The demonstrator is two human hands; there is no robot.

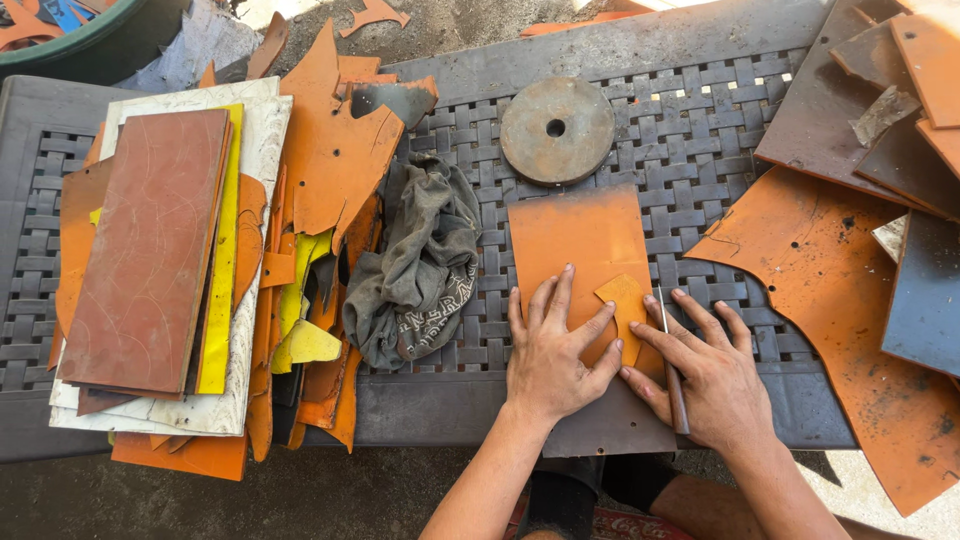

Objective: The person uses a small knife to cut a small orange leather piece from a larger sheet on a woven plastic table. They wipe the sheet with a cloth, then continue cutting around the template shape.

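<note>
1. Stack of boards (150, 250) and orange scraps at the left of the woven bench (700, 140)
2. Crumpled grey cloth (415, 265)
3. Left hand (548, 350), fingers spread flat, pressing the orange sheet (575, 235)
4. Small orange pattern piece (625, 305) on the sheet, just below the metal disc (557, 130)
5. Right hand (712, 380), fingers closed around a thin tool (668, 350) at the piece's edge

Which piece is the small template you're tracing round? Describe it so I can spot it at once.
On the grey woven table, find the orange rectangular sheet below the round metal disc. The small template lies on its lower right corner, between the left hand and right hand: paler, yellower, angular.
</note>
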